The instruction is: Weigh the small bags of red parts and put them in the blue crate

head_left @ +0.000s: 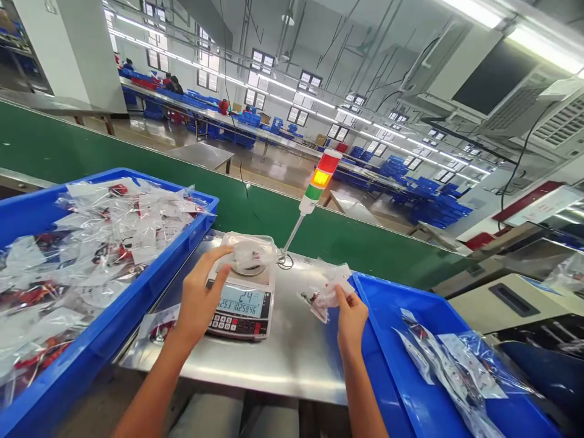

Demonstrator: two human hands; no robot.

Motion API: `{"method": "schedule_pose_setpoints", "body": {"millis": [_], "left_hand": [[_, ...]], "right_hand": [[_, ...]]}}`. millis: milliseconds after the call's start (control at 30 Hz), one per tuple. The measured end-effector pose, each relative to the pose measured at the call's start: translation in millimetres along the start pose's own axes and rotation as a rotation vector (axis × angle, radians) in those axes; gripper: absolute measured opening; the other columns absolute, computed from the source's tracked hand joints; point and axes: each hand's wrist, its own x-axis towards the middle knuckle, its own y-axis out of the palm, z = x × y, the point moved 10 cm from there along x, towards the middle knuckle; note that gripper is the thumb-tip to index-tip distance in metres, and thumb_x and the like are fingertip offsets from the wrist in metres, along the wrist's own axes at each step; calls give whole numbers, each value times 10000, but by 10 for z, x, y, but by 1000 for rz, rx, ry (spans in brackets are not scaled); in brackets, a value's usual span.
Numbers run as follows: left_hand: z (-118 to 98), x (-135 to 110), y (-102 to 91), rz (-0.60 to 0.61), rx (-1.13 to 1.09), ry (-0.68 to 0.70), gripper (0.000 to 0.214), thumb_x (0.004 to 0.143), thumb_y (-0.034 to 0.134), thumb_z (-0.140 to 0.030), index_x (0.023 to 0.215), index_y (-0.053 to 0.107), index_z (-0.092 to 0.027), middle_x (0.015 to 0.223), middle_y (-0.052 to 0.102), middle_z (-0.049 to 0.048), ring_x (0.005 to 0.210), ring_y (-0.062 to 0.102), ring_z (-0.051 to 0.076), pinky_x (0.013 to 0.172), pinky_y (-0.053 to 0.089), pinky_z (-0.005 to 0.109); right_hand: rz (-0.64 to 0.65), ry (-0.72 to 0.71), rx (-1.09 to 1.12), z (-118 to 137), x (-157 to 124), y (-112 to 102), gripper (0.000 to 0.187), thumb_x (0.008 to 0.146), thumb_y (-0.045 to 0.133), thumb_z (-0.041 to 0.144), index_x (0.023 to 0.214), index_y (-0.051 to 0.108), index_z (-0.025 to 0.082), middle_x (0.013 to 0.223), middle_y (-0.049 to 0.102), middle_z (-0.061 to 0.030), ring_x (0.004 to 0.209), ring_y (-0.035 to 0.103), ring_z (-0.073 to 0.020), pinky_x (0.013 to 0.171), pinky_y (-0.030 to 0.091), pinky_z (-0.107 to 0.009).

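A digital counting scale (239,325) stands on the metal table, its display lit. On its pan lies a clear plastic bag (250,255) with printing on it. My left hand (201,292) is at the scale's left side, thumb and forefinger apart at the edge of that bag; no grip on it shows. Between the thumb and fingers of my right hand (351,313) is another clear plastic bag (322,298) with small dark and red parts inside. It hangs above the table, right of the scale. A further bag with red parts (160,328) lies left of the scale, partly behind my left forearm.
A blue bin (182,240) heaped with bagged red parts stands at left. Another blue bin (387,304) at right holds several bags. Behind the scale rises a signal light (322,176), its yellow section lit. A green partition (274,213) runs across the back.
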Motion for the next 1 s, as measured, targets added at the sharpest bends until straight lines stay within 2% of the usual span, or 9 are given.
{"method": "schedule_pose_setpoints", "body": {"millis": [133, 200, 267, 400, 467, 567, 700, 833, 1000], "left_hand": [[-281, -393, -102, 100, -50, -88, 303, 993, 479, -367, 923, 729, -212, 912, 770, 6, 885, 720, 149, 830, 539, 205], [-333, -549, -95, 147, -42, -98, 302, 974, 503, -350, 836, 736, -215, 777, 762, -16, 760, 725, 137, 755, 545, 182], [-258, -676, -137, 148, 0, -117, 304, 951, 529, -363, 780, 740, -225, 733, 757, -28, 715, 725, 134, 739, 544, 173], [213, -886, -456, 36, 185, -274, 357, 911, 536, -514, 796, 742, -246, 826, 774, -16, 800, 735, 168, 786, 549, 208], [493, -1001, -659, -21, 271, -377, 409, 890, 515, -600, 910, 736, -257, 949, 775, 0, 934, 733, 211, 835, 555, 255], [882, -1178, -805, 8, 355, -443, 506, 872, 497, -662, 1163, 663, -283, 1212, 714, 31, 1125, 681, 275, 914, 559, 353], [1274, -1407, -694, 141, 463, -239, 651, 885, 496, -657, 1416, 471, -281, 1413, 582, 96, 1277, 582, 326, 1073, 479, 483], [1509, -1632, -524, 190, 618, -51, 790, 882, 504, -669, 1526, 321, -250, 1483, 492, 160, 1385, 450, 400, 1124, 403, 586], [1624, -1634, -568, 77, 675, -183, 746, 944, 419, -576, 1544, 280, -154, 1531, 402, 214, 1423, 398, 391, 1157, 378, 561]], "right_hand": [[39, 269, 127, -919, -49, 22, 605, 545, 773, 608, 907, 727, 125, 804, 766, -91, 676, 684, -245, 543, 530, -321], [21, 303, 93, -1195, -76, -18, 607, 487, 788, 611, 852, 706, 133, 742, 749, -77, 649, 677, -244, 528, 539, -329], [-5, 299, 55, -1347, -111, -86, 631, 474, 787, 622, 865, 690, 137, 711, 734, -66, 655, 678, -248, 542, 556, -339], [-52, 235, -3, -1414, -201, -221, 729, 608, 698, 682, 1089, 658, 137, 822, 747, -80, 778, 710, -256, 655, 593, -351], [-57, 202, -31, -1407, -239, -251, 736, 679, 652, 693, 1162, 641, 139, 896, 751, -97, 808, 718, -254, 694, 595, -354], [-58, 179, -68, -1405, -268, -264, 726, 734, 616, 696, 1192, 633, 134, 921, 748, -110, 769, 718, -248, 698, 590, -364], [-61, 162, -83, -1390, -275, -265, 710, 767, 592, 699, 1199, 628, 136, 916, 746, -109, 772, 719, -251, 703, 590, -365], [-57, 153, -87, -1377, -280, -261, 687, 783, 579, 692, 1184, 630, 136, 901, 743, -107, 765, 719, -248, 701, 592, -364], [-55, 154, -96, -1385, -282, -262, 681, 788, 566, 700, 1170, 629, 139, 883, 741, -101, 747, 718, -243, 692, 585, -358]]}}
